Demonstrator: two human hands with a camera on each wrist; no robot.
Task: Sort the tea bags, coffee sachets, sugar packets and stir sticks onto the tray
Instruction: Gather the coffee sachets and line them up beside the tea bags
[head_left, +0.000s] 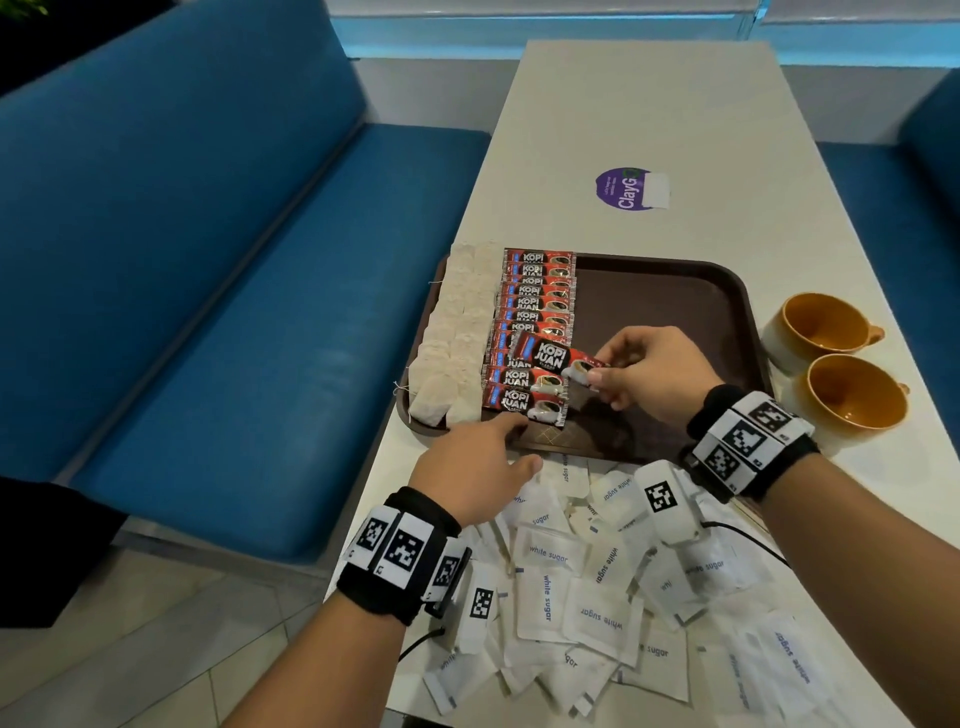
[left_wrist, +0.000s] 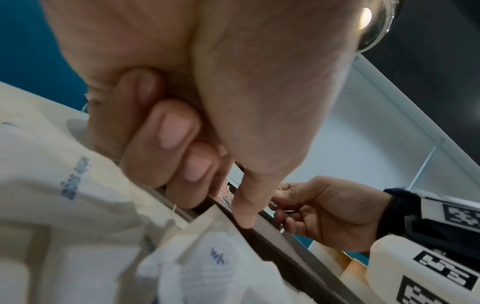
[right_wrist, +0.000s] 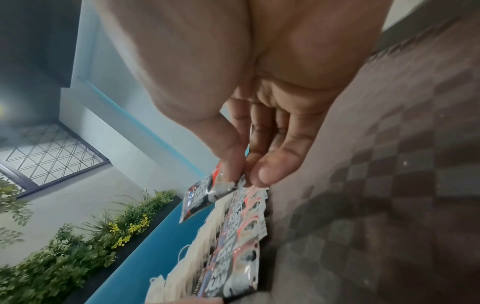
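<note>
**Coffee sachet held over the tray's sachet column**

Your right hand (head_left: 652, 376) pinches one red Kopi Juan sachet (head_left: 553, 358) by its right end, thumb and fingertips (right_wrist: 270, 170) closed on the foil. The sachet sits tilted above the lower part of the sachet column (head_left: 535, 322); contact with the column can't be confirmed. That column runs front to back on the left half of the brown tray (head_left: 675, 291), just beside two rows of tea bags (head_left: 457, 332) along the tray's left edge. Your left hand (head_left: 475, 467) holds nothing: index finger extended to the tray's near rim by the front sachet, remaining fingers (left_wrist: 174, 133) curled under. White sugar packets (head_left: 587, 587) lie heaped loose at the table's near edge, off the tray. Two orange-lined mugs (head_left: 831, 364) stand right of the tray.
</note>
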